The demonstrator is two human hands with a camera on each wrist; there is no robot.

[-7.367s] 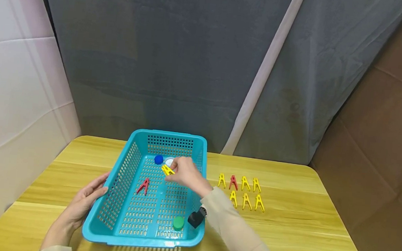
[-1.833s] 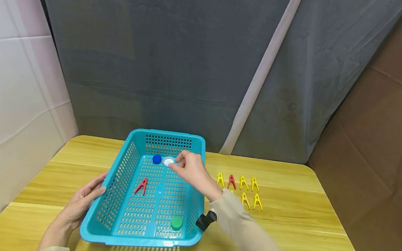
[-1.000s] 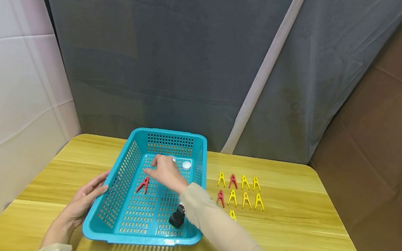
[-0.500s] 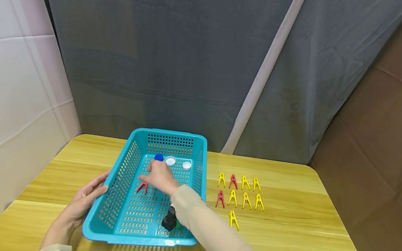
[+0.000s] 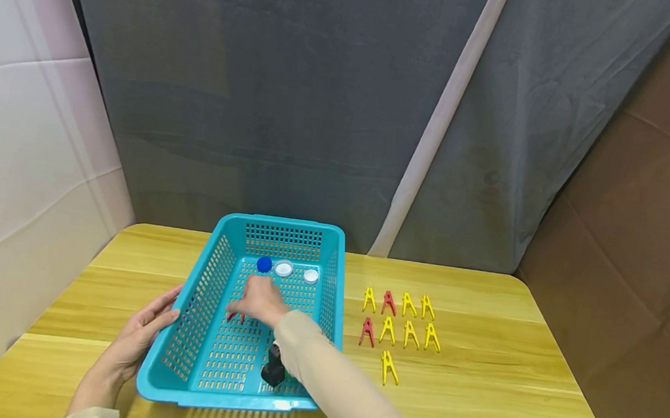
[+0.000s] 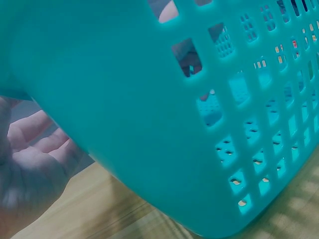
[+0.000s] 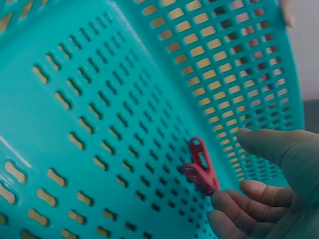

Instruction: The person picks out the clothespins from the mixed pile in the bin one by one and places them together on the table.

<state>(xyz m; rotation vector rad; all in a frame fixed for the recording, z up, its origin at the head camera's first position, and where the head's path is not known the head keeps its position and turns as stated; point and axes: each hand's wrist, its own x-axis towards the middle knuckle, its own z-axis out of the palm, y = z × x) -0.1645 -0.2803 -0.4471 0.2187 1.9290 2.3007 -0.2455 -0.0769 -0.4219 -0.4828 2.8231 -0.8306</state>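
Note:
My left hand (image 5: pixel 130 337) grips the left rim of a blue-green plastic basket (image 5: pixel 237 402), thumb over the edge and fingers outside; the left wrist view shows the palm (image 6: pixel 30 174) beside the basket wall. Inside, my right hand (image 5: pixel 259 300) reaches down over a red clothespin (image 5: pixel 232 316), covering part of it in the head view. The right wrist view shows that red clothespin (image 7: pixel 203 178) lying on the slotted floor at the fingertips of my right hand (image 7: pixel 264 184). Thumb and fingers stand apart with nothing between them.
A blue cap (image 5: pixel 264 265) and two white caps, one further left (image 5: pixel 284 268), lie at the basket's far end. A green cap is mostly hidden by the wrist camera (image 5: pixel 273 369). Right of the basket, several yellow and two red clothespins (image 5: pixel 367 333) lie in rows on the wooden table (image 5: pixel 493 379).
The yellow clothespin held in my right hand 7.4 s ago is no longer there. Over the last second, that hand moved nearer and lower, onto the red clothespin. My left hand stayed put.

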